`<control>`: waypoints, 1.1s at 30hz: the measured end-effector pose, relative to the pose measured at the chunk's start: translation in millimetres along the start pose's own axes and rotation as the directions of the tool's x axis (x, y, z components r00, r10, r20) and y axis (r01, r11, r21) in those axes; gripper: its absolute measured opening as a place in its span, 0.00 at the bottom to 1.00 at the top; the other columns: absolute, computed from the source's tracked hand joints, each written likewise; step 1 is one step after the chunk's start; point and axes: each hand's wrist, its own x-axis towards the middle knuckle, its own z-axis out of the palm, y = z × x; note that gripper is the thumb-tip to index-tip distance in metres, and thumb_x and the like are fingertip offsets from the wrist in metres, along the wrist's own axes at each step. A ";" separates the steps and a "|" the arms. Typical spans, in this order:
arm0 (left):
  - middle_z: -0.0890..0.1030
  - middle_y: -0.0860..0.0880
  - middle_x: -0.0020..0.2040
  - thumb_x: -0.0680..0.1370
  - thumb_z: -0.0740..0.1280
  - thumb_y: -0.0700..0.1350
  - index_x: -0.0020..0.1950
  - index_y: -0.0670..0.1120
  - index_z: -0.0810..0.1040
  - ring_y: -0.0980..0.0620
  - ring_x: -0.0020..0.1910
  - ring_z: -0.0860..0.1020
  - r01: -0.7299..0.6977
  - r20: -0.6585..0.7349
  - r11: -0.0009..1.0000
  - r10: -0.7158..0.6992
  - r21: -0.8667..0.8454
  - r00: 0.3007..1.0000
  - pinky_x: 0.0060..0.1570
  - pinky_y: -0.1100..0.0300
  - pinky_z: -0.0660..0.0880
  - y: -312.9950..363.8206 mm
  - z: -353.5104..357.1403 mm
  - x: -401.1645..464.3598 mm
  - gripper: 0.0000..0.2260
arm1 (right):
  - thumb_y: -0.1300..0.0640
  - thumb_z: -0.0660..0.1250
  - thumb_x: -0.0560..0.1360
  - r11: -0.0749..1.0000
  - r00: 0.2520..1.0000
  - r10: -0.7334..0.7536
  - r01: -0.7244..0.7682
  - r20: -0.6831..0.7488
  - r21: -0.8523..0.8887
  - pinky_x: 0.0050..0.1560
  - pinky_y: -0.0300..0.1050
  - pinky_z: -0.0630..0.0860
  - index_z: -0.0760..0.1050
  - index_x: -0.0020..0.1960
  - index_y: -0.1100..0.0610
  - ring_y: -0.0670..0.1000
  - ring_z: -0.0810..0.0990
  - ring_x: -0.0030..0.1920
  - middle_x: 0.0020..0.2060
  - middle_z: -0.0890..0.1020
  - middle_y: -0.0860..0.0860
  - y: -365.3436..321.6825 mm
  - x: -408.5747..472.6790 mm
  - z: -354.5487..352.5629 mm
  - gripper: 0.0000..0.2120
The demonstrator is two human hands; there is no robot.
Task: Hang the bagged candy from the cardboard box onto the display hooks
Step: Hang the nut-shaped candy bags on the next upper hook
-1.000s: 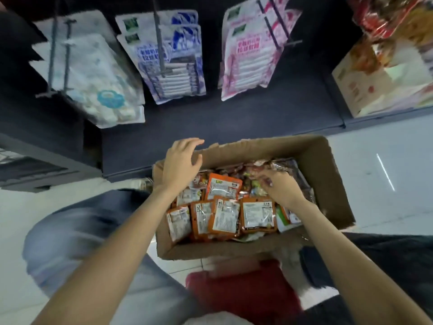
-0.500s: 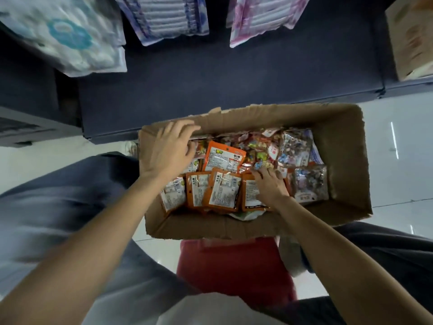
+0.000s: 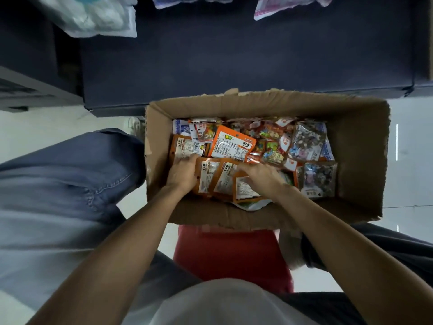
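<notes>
Down in the cardboard box (image 3: 360,146) sits the whole haul: orange candy bags (image 3: 216,177) stacked along the near side, one more orange bag (image 3: 233,146) lying flat just beyond the hands, and clear bags of mixed sweets (image 3: 309,141) packed off to the right of the right hand. Every bag is in the box, none on a hook.

Both hands are inside. The left hand (image 3: 182,172) has its fingers curled over the left edge of the orange stack, thumb side against the bags, gripping them. The right hand (image 3: 262,175) lies over the right end of the same stack, fingers spread across the bags and tips tucked among them; whether it truly grips one or only presses, the view does not tell.

Beyond the hands, past the far wall of the box, stands a dark shelf base (image 3: 234,57). Above that, packets hanging on display (image 3: 103,17) dip into the top edge, a white one to the left, others toward the right. To the left of the left hand is a knee in blue jeans (image 3: 70,174), and below the near wall of the box shows something red (image 3: 234,254). The floor (image 3: 410,160) to the right is pale and glossy.
</notes>
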 end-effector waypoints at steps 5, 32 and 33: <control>0.81 0.48 0.57 0.78 0.65 0.40 0.67 0.52 0.71 0.50 0.57 0.79 -0.181 -0.130 0.981 0.170 -0.075 0.977 0.56 0.52 0.76 17.1 -15.4 3.4 0.19 | 0.69 0.66 0.74 0.995 0.998 -0.013 0.019 -0.064 0.096 0.62 0.50 0.71 0.63 0.71 0.53 0.55 0.64 0.69 0.67 0.65 0.54 -19.0 28.6 2.4 0.29; 0.83 0.48 0.53 0.77 0.68 0.45 0.60 0.47 0.78 0.50 0.51 0.81 -0.138 -0.364 0.964 0.048 -0.227 0.930 0.54 0.53 0.78 36.3 -68.8 -32.0 0.12 | 0.56 0.71 0.74 0.837 0.732 0.463 -0.176 -0.499 0.519 0.36 0.44 0.74 0.81 0.48 0.60 0.55 0.80 0.38 0.37 0.82 0.54 1.5 -67.1 -21.0 0.07; 0.83 0.48 0.53 0.77 0.68 0.45 0.59 0.47 0.78 0.51 0.50 0.81 -0.145 -0.390 0.956 0.036 -0.254 0.920 0.54 0.54 0.78 38.6 -72.0 -36.6 0.11 | 0.57 0.71 0.74 0.826 0.704 0.475 -0.150 -0.528 0.543 0.35 0.44 0.72 0.80 0.46 0.62 0.55 0.79 0.36 0.36 0.81 0.54 -0.1 -73.8 -25.8 0.08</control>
